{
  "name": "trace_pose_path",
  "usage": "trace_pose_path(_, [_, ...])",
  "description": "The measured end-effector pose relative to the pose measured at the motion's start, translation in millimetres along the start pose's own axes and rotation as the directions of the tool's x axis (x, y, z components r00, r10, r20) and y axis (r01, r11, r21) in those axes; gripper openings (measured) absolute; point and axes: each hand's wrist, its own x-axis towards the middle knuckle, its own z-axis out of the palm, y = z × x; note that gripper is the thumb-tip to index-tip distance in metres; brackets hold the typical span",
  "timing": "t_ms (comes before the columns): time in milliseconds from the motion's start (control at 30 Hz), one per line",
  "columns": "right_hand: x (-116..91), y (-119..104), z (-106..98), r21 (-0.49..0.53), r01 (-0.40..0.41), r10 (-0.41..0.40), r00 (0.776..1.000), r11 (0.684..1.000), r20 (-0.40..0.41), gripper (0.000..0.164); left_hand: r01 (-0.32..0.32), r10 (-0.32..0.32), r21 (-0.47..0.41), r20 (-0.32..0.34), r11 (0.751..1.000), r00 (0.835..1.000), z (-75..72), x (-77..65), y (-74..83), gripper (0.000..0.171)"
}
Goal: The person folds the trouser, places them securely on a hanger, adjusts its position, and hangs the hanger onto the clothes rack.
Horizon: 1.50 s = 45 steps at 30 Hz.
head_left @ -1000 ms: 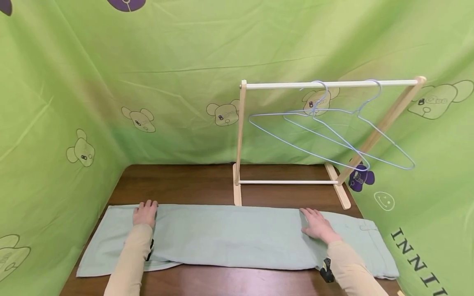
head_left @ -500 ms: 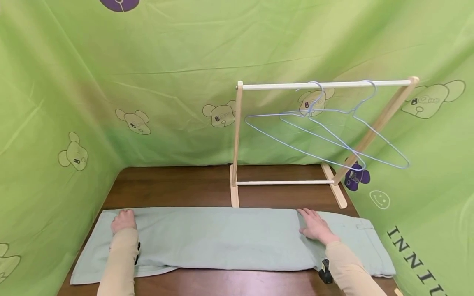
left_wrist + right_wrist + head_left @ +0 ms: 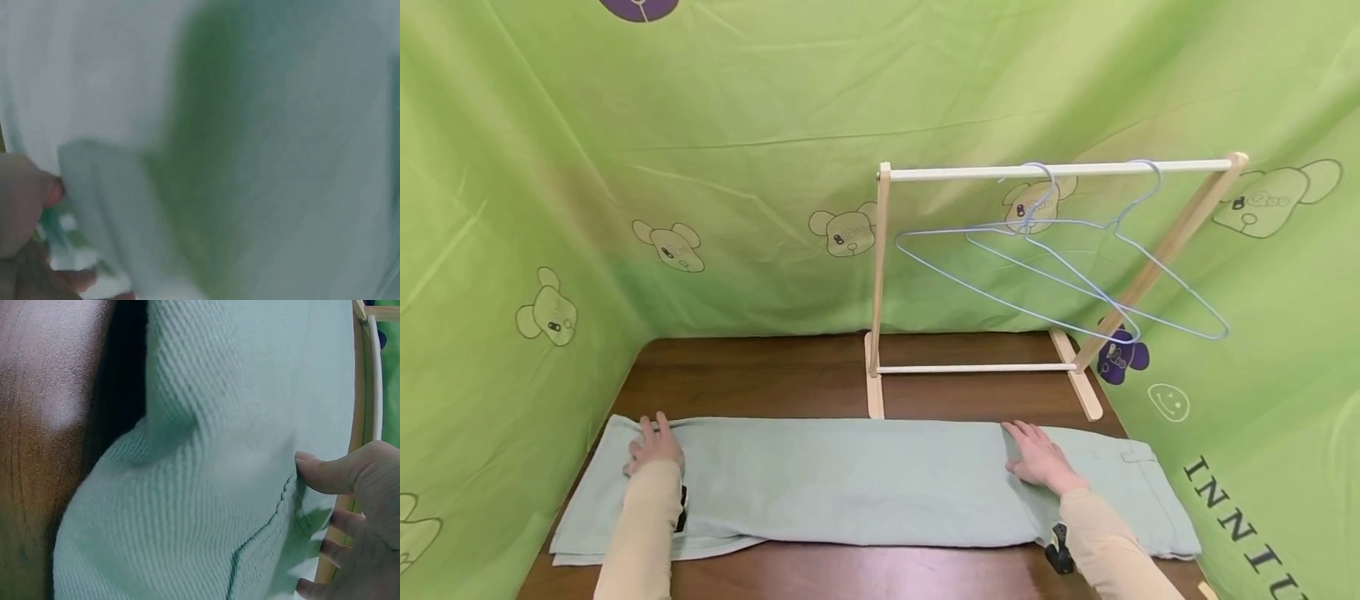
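Observation:
A pair of pale mint-green trousers (image 3: 850, 479) lies folded lengthwise across the table, its waist end at the right and leg ends at the left. My left hand (image 3: 655, 450) rests near the far edge of the leg end, fingers spread in the head view. In the left wrist view, its thumb (image 3: 51, 189) is right at the edge of a raised fabric fold (image 3: 106, 194). Farther right, my right hand (image 3: 1037, 457) lies on the trousers with straight, parted fingers. In the right wrist view, the right thumb (image 3: 312, 470) touches the cloth beside a stitched seam (image 3: 265, 525).
Behind the trousers stands a wooden rack (image 3: 882, 275) with two lavender wire hangers (image 3: 985, 296) on its rail. Its feet reach close to the cloth's far edge. Green printed curtains (image 3: 737, 125) enclose the brown table (image 3: 760, 375) at the back and sides.
My left hand has moved left along the trousers; its fingers, bunched half a second ago, are now spread. The left leg ends have shifted slightly. The right hand stays in place.

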Motion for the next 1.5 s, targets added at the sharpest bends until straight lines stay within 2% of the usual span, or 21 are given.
trace_pose_path(67, [-0.8,0.4,-0.4,-0.001,0.002,-0.002,1.0,1.0,-0.017,0.068,-0.002,0.001,-0.059,-0.011,0.998,1.0,8.1,-1.3,-1.2,0.066])
trace_pose_path(100, [-1.6,0.6,-0.9,-0.002,0.003,-0.004,1.0,1.0,-0.03,0.069,-0.032,0.03,-0.077,-0.025,0.997,0.999,10.8,-3.6,0.4,0.068])
trace_pose_path(200, [-7.1,-1.0,-3.3,0.0,0.01,-0.01,0.998,1.0,-0.068,0.073,-0.142,0.14,-0.086,-0.027,0.986,0.99,12.2,-22.8,23.1,0.069])
trace_pose_path(267, [-12.9,-3.8,-6.0,0.005,0.02,-0.019,0.998,1.0,-0.059,0.077,-0.24,0.242,-0.072,0.017,0.968,0.97,16.3,-37.5,41.4,0.073])
trace_pose_path(300, [-16.2,-5.9,-7.4,0.008,0.021,-0.021,0.999,1.0,-0.04,0.079,-0.276,0.28,-0.073,0.06,0.958,0.958,17.6,-45.0,50.8,0.075])
trace_pose_path(367, [-22.4,-10.0,-9.4,0.031,0.014,-0.015,0.999,0.999,0.03,0.081,-0.323,0.327,-0.052,0.147,0.945,0.933,24.7,-55.7,64.0,0.083])
trace_pose_path(433, [-27.2,-13.9,-9.7,0.053,-0.013,0.007,0.993,0.998,0.114,0.084,-0.33,0.328,-0.031,0.222,0.944,0.918,33.4,-60.0,68.7,0.091])
trace_pose_path(533, [-30.4,-17.9,-6.3,0.076,-0.061,0.045,0.979,0.995,0.198,0.086,-0.292,0.28,-0.003,0.286,0.957,0.916,40.9,-59.6,68.1,0.094])
trace_pose_path(667, [-28.4,-19.2,1.5,0.073,-0.084,0.068,0.978,0.994,0.198,0.084,-0.285,0.275,-0.007,0.285,0.958,0.918,41.8,-52.4,63.8,0.091])
trace_pose_path(867, [-20.9,-18.8,7.2,0.077,-0.07,0.058,0.987,0.995,0.148,0.079,-0.324,0.304,0.034,0.267,0.946,0.915,40.3,-38.7,63.5,0.083])
trace_pose_path(967, [-25.5,-18.4,3.9,0.074,-0.026,0.018,0.995,0.997,0.1,0.076,-0.396,0.376,0.087,0.186,0.914,0.908,47.5,-40.5,64.6,0.075])
trace_pose_path(1067, [-33.8,-16.1,-1.9,0.058,0.047,-0.05,0.998,0.997,0.036,0.07,-0.477,0.466,0.135,0.106,0.868,0.878,56.1,-49.7,71.1,0.07])
trace_pose_path(1100, [-36.2,-14.9,-2.8,0.051,0.065,-0.067,0.997,0.997,0.026,0.069,-0.49,0.48,0.139,0.098,0.861,0.872,56.3,-55.9,75.6,0.07])
trace_pose_path(1167, [-39.3,-13.1,-2.8,0.04,0.086,-0.086,0.996,0.996,0.017,0.067,-0.498,0.484,0.11,0.136,0.86,0.865,55.7,-64.8,81.4,0.079])
trace_pose_path(1233, [-40.3,-12.4,-0.6,0.038,0.073,-0.075,0.996,0.997,0.042,0.067,-0.479,0.451,0.091,0.221,0.873,0.865,53.0,-72.1,84.1,0.095])
trace_pose_path(1300, [-40.0,-12.7,2.3,0.041,0.045,-0.048,0.997,0.998,0.065,0.068,-0.46,0.418,0.07,0.314,0.885,0.852,48.7,-77.5,84.3,0.112])
trace_pose_path(1400, [-38.8,-13.8,6.1,0.044,0.002,-0.006,0.996,0.999,0.09,0.07,-0.461,0.394,0.059,0.431,0.885,0.812,42.8,-82.3,81.3,0.128])
trace_pose_path(1500, [-37.7,-14.1,8.0,0.051,-0.021,0.017,0.995,0.998,0.095,0.071,-0.487,0.4,0.066,0.482,0.871,0.78,41.0,-84.3,77.0,0.13])
